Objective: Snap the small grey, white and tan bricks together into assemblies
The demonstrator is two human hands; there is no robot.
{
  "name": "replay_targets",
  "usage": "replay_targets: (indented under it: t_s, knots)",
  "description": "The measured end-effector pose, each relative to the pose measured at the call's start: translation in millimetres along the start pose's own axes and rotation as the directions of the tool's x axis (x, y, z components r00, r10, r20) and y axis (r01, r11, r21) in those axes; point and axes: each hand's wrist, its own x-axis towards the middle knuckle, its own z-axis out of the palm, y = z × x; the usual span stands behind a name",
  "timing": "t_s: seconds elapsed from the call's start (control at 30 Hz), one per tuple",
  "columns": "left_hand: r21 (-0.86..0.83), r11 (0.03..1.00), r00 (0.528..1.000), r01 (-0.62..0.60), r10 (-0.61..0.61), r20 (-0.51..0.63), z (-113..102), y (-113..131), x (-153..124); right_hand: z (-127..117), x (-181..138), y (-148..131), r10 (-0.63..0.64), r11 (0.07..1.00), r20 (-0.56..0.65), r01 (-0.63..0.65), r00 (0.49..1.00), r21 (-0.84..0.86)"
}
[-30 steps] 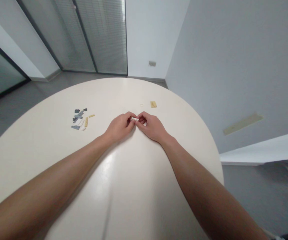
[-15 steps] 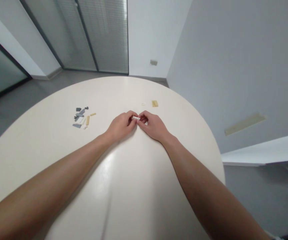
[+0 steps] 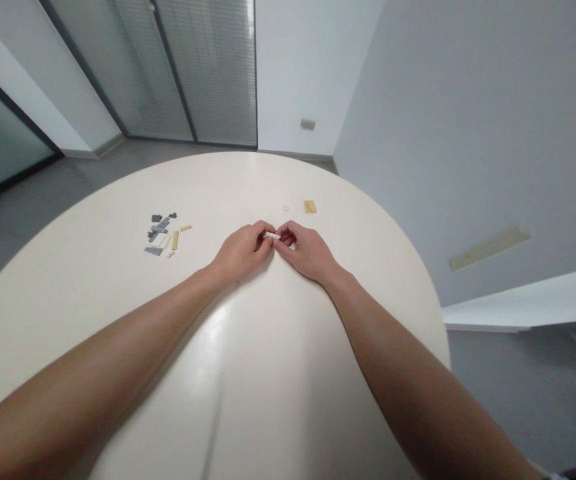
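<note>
The left hand [image 3: 242, 254] and right hand [image 3: 308, 253] are gripping a white brick [image 3: 271, 235] between their fingertips at frame centre, and any slip could be sending it skidding across the glossy round table [image 3: 248, 175], toward the grey and tan bricks [image 3: 162, 235] at left or the tan plate [image 3: 310, 207] above, with glass partitions [image 3: 208, 67] standing upper left and a grey wall [image 3: 468, 133] rising at right

Nothing can be read from here. The small wall plate [image 3: 308, 125] beyond the desk [image 3: 93, 320], the pale wall strip [image 3: 490, 249] right of it, and the small white brick [image 3: 271, 235] above it show no legible marking.
</note>
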Motion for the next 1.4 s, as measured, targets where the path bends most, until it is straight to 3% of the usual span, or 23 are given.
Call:
replay_targets:
  t_s: [1.4]
  knots:
    - [0.003, 1.000, 1.000, -0.013, 0.013, -0.001, 1.3, -1.9, 0.4, 0.1, 0.5, 0.0, -0.013, 1.000, 0.002, 0.013, 1.000, -0.010]
